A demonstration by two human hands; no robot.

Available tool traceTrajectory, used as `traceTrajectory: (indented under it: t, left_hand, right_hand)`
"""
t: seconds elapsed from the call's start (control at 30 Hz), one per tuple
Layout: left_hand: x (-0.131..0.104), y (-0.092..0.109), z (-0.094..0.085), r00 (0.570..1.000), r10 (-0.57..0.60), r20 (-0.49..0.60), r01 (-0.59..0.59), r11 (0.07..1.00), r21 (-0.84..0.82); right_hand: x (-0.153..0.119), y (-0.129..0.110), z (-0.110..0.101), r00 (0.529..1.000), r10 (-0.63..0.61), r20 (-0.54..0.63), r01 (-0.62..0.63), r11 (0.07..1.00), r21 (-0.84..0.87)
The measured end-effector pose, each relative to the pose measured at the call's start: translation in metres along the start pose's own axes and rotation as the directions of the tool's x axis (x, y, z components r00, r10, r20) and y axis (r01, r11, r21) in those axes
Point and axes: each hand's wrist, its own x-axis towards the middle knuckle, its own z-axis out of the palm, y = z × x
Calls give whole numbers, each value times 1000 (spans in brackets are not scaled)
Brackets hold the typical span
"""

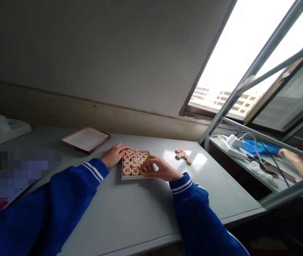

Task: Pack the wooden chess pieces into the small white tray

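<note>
A shallow white box full of round wooden Chinese chess pieces, with red or dark characters on top, sits on the grey desk. My left hand lies at its left edge, fingers stretched toward the far left corner. Over the right side of the box, my right hand has its thumb and fingers curled around a piece at the near right; the fingers partly cover that piece and its neighbours. To the right, several loose pieces lie in a small cluster on the desk.
An upturned box lid lies at the back left, by the wall. A power strip stands at the far left. Beyond the metal bed frame on the right are another desk with cables, a blue bag and another person's arm.
</note>
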Motion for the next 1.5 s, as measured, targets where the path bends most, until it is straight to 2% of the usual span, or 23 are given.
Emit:
traceTrajectory:
  t: [0.3,0.43,0.5,0.53,0.6,0.7,0.77,0.83,0.9,1.03,1.1,1.3,1.5]
  left_hand:
    - [1,-8,4,999,40,-12,-40,999,12]
    - [1,-6,3,999,37,-11,-37,999,11]
    - [1,-5,3,1000,29,-5,-29,999,13]
    - [1,-5,2,1000,27,-3,-27,1000,15]
    - [1,-5,2,1000,22,-5,-22,1000,20]
    - [2,-7,4,1000,20,-12,-20,1000,17]
    - [2,-8,5,1000,23,-20,-22,1000,14]
    - [2,-9,5,999,25,-31,-25,1000,14]
    - [2,-9,6,999,22,-33,-21,1000,16]
    - [2,-9,5,999,21,-27,-20,1000,15]
    - [1,-9,5,999,25,-31,-25,1000,13]
    - [1,-7,4,999,14,-31,-14,1000,2]
    - [1,-6,3,1000,21,-18,-21,1000,17]
  right_hand:
    - [-2,3,-3,997,60,-42,-61,998,-10]
    - [-6,5,-15,989,81,-127,-90,994,-64]
    - [-13,10,-25,971,131,-203,-169,968,-183]
    - [-18,15,-30,950,175,-257,-245,931,-270]
    - [-30,26,-42,882,291,-372,-439,792,-423]
    - [-51,42,-57,732,498,-465,-681,543,-491]
    - [-62,50,-63,631,599,-493,-770,411,-487]
    - [-68,53,-66,569,636,-521,-811,334,-480]
    - [-69,55,-66,580,623,-525,-804,335,-491]
    - [-63,57,-58,726,493,-480,-685,461,-564]
    - [-62,59,-55,763,444,-469,-645,486,-589]
    - [-66,55,-57,721,471,-509,-692,441,-572]
    - [-65,57,-57,721,424,-547,-692,451,-563]
